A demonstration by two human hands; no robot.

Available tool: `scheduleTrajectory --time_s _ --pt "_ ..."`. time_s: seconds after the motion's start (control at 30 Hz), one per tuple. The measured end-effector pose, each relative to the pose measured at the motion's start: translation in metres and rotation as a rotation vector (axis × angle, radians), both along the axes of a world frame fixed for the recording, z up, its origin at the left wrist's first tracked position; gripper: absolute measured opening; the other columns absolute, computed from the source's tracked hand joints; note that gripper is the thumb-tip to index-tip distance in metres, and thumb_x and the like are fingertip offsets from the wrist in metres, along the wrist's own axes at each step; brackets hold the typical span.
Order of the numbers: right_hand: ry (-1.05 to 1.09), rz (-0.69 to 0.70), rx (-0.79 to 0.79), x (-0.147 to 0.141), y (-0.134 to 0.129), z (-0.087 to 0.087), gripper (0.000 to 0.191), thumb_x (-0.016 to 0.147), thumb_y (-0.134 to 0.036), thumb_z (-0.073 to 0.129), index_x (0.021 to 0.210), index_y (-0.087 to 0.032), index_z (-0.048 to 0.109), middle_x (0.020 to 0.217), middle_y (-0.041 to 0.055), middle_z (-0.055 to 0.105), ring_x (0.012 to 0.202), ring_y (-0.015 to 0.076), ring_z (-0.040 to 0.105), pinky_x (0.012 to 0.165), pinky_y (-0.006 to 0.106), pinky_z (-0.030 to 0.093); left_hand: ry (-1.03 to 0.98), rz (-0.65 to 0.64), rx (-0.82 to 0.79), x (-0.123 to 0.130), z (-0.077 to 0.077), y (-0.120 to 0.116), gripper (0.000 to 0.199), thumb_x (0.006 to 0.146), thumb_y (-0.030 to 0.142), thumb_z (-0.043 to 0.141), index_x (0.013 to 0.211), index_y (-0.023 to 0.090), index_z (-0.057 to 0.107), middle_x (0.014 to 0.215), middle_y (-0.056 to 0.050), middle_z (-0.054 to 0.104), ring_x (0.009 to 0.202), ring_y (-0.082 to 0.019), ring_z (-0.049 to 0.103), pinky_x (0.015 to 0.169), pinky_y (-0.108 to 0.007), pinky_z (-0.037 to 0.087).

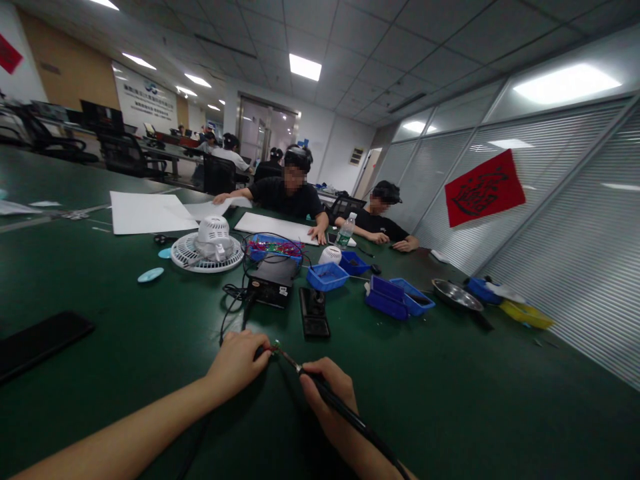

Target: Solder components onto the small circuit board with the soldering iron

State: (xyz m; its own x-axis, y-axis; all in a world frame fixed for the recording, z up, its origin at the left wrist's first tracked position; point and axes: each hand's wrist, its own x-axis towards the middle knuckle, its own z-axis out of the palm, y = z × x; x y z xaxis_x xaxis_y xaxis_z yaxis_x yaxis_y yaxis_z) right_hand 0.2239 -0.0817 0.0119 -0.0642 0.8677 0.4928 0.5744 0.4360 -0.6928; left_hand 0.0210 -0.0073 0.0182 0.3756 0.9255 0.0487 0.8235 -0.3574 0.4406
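Note:
My left hand (242,360) is closed in a pinch on a small dark part with red wire (260,351), whose exact kind I cannot make out. A tiny green circuit board (276,346) sits just beyond its fingertips. My right hand (330,393) grips a soldering iron (325,390) like a pen, its black cord running down along the forearm. The iron's metal tip points left and reaches the board; whether they touch is too small to tell. Behind the hands are a black soldering station (273,281) and a black iron stand (315,323).
A white fan (215,247) lies left of the station. Blue trays (327,277), a tray of coloured wires (275,247), a bottle (346,230) and a metal bowl (457,295) stand farther back. A dark phone-like slab (45,340) lies left. Two people sit across the table.

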Motion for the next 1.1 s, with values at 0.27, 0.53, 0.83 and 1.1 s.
scheduleTrajectory --time_s 0.27,0.53,0.83,1.1 --pt "-0.01 0.0 -0.01 -0.002 -0.002 0.004 0.008 0.083 -0.023 0.061 0.081 -0.02 0.067 0.073 0.0019 0.067 0.067 0.0166 0.063 0.062 0.026 0.049 -0.021 -0.004 0.002 -0.001 -0.002 0.001 0.021 0.087 0.03 0.044 0.086 0.024 0.064 0.09 -0.002 0.068 0.091 -0.019 0.059 0.081 -0.033 0.034" --pt "0.036 0.005 0.03 -0.002 -0.005 0.007 0.008 0.083 -0.023 0.06 0.081 -0.019 0.066 0.071 0.0014 0.067 0.064 0.0159 0.063 0.06 0.025 0.05 -0.008 -0.014 0.015 -0.001 -0.003 0.001 0.017 0.085 0.027 0.046 0.084 0.023 0.063 0.087 -0.001 0.067 0.09 -0.019 0.058 0.079 -0.031 0.034" --pt "0.011 0.032 -0.002 0.0 -0.002 0.001 0.007 0.082 -0.023 0.062 0.084 -0.02 0.068 0.074 0.0012 0.066 0.066 0.016 0.063 0.062 0.025 0.049 -0.05 -0.037 0.036 -0.003 -0.008 0.004 0.016 0.084 0.027 0.047 0.082 0.024 0.063 0.085 0.0 0.067 0.088 -0.018 0.058 0.077 -0.031 0.032" --pt "-0.013 0.035 0.013 0.001 0.0 -0.004 0.007 0.081 -0.022 0.062 0.085 -0.021 0.068 0.074 0.001 0.065 0.066 0.0163 0.062 0.062 0.026 0.047 -0.048 -0.046 0.03 -0.002 -0.006 0.003 0.017 0.085 0.028 0.046 0.081 0.024 0.063 0.084 0.001 0.067 0.088 -0.019 0.058 0.076 -0.031 0.031"
